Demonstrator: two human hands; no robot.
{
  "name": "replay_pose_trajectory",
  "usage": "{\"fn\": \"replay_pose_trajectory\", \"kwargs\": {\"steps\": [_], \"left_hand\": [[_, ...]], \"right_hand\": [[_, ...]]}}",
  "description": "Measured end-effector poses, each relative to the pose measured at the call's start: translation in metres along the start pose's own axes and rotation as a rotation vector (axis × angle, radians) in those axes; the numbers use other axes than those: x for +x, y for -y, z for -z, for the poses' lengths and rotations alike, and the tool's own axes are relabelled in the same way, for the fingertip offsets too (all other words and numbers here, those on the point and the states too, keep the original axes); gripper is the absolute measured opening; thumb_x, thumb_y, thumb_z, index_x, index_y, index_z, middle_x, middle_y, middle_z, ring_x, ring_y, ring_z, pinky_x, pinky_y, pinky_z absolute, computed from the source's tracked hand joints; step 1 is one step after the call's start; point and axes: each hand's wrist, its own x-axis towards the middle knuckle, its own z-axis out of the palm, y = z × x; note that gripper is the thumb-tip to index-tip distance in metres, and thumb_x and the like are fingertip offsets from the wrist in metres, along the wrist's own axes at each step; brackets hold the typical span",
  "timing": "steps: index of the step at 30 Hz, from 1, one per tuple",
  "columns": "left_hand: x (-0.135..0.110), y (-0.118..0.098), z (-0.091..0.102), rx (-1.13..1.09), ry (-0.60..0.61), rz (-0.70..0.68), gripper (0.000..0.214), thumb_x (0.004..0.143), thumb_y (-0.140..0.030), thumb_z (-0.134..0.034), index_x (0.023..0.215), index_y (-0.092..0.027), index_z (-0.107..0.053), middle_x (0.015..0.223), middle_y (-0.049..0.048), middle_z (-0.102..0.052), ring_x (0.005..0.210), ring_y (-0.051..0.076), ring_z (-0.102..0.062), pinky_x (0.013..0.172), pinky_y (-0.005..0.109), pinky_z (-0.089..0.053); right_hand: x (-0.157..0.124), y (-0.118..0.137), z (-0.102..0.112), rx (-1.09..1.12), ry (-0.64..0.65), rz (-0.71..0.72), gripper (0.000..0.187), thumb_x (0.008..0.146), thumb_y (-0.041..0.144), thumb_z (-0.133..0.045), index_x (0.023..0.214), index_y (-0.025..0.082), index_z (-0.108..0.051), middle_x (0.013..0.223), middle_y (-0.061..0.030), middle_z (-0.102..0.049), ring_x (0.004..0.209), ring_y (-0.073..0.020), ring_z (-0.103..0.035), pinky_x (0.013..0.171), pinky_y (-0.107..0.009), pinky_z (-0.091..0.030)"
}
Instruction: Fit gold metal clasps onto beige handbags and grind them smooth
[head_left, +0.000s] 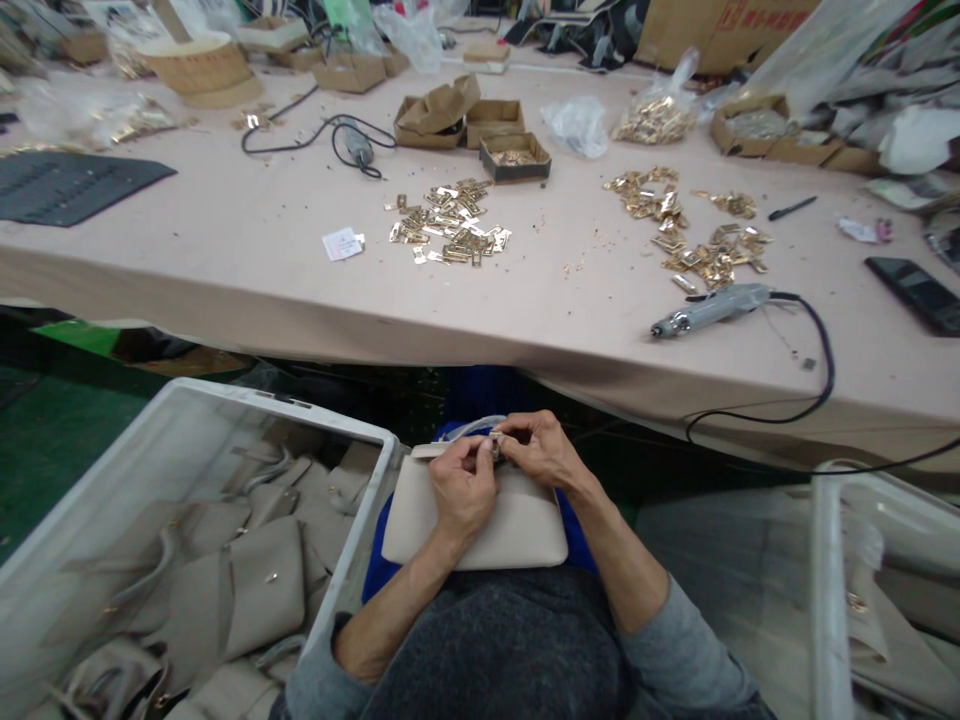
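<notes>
"Pale pink cloth covers the long worktable [262,250] from 10 o'clock round to 3. We take it for padding, there to save the metal from scratches."

"Next in size, we see a pale grey, stiff plastic bin [365,520] at 8 o'clock and a second pale grey bin [823,580] at 4. They flank the seat, presumably so either is a short turn away. Soft beige bags [266,585] fill much of the nearer one."

"And between them?"

"One smooth beige, box-shaped bag [517,525] lies across the lap at 6 o'clock, its upper edge away from the body. We suppose the thighs steady it and bring that edge under both hands."

"We also notice flat gold metal plates [457,212] heaped near 12 and curved gold metal pieces [712,255] at 2, loose, perhaps for easy picking."

"The grey, tube-shaped electric driver [712,308] rests near 3, likely to suit the right side."

"How do the hands stand?"

"We see the left hand [463,490] pinching a small shiny fitting [496,440] at the bag's upper edge. The right hand [544,450] pinches it too, thumb and forefinger pressed close. Holding both sides probably stops it turning; its exact shape is too blurred for us."
</notes>
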Motion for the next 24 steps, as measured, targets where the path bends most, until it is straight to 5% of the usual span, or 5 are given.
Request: {"fn": "replay_pose_trajectory", "kwargs": {"steps": [5, 11, 16, 20, 24], "left_hand": [[0.000, -0.007, 0.002, -0.010, -0.006, -0.002, 0.021, 0.091, -0.040, -0.065, 0.088, -0.021, -0.073, 0.064, 0.0031, -0.071, 0.048, 0.017, -0.062, 0.048, 0.026, -0.044], [0.001, -0.005, 0.001, -0.020, 0.042, 0.020, 0.022, 0.092, -0.040, -0.064, 0.089, -0.019, -0.070, 0.056, 0.0008, -0.067, 0.039, 0.015, -0.058, 0.042, 0.025, -0.042], [0.006, -0.004, 0.002, -0.045, 0.054, 0.011, 0.026, 0.093, -0.041, -0.063, 0.091, -0.016, -0.071, 0.060, 0.0012, -0.069, 0.041, 0.013, -0.058, 0.043, 0.022, -0.042], [0.010, -0.003, 0.006, 0.027, 0.217, -0.038, 0.032, 0.100, -0.037, -0.053, 0.109, -0.015, -0.073, 0.060, 0.0012, -0.070, 0.051, 0.014, -0.066, 0.056, 0.022, -0.051], [0.014, 0.000, 0.005, -0.052, 0.319, 0.020, 0.035, 0.098, -0.039, -0.054, 0.113, -0.013, -0.073, 0.075, 0.0068, -0.076, 0.056, 0.016, -0.069, 0.046, 0.021, -0.049]], "right_hand": [[0.001, -0.002, -0.007, 0.052, -0.035, -0.019, 0.019, 0.084, 0.027, -0.065, 0.078, 0.016, -0.078, 0.070, -0.0022, -0.071, 0.061, -0.0137, -0.059, 0.058, -0.023, -0.042], [0.002, -0.007, -0.008, 0.114, -0.070, -0.137, 0.054, 0.097, 0.054, -0.057, 0.062, 0.015, -0.068, 0.049, -0.0013, -0.058, 0.046, -0.0109, -0.049, 0.049, -0.024, -0.037], [0.002, -0.017, -0.007, 0.152, -0.029, -0.074, 0.034, 0.090, 0.046, -0.069, 0.081, 0.014, -0.076, 0.066, -0.0025, -0.068, 0.058, -0.0126, -0.058, 0.056, -0.023, -0.043], [0.003, -0.023, -0.008, 0.160, -0.097, -0.035, 0.026, 0.089, 0.039, -0.069, 0.087, 0.015, -0.077, 0.073, -0.0026, -0.070, 0.062, -0.0127, -0.058, 0.058, -0.023, -0.045], [0.004, -0.024, -0.009, 0.218, -0.128, -0.004, 0.023, 0.089, 0.037, -0.070, 0.086, 0.015, -0.076, 0.074, -0.0025, -0.070, 0.064, -0.0131, -0.060, 0.061, -0.024, -0.048]]}}
